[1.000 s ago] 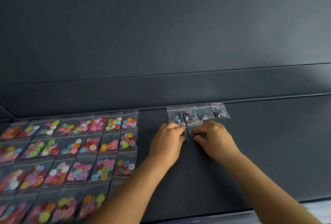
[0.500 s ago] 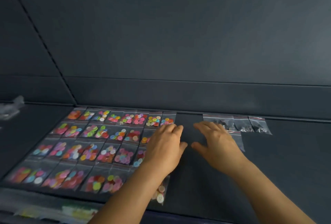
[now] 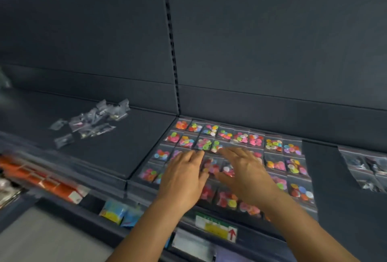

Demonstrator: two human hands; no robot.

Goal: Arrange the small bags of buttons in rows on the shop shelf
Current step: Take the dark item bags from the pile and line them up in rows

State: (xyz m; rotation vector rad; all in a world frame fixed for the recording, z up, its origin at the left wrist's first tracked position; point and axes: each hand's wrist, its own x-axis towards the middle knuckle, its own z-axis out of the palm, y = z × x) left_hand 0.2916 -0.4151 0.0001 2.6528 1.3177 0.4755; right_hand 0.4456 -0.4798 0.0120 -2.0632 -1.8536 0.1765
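Clear bags of bright buttons (image 3: 240, 152), tidy rows

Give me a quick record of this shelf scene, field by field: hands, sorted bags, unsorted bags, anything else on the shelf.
left hand: open, flat, over the coloured bags
right hand: open, fingers spread, over the same bags
coloured button bags: laid in neat rows on the shelf
loose clear bags: scattered pile, left shelf section
dark-button bags: small group at far right

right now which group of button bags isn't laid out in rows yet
The loose pile of clear bags on the left shelf section: jumbled and overlapping, unlike the coloured-button grid and the small clear-bag group at far right.
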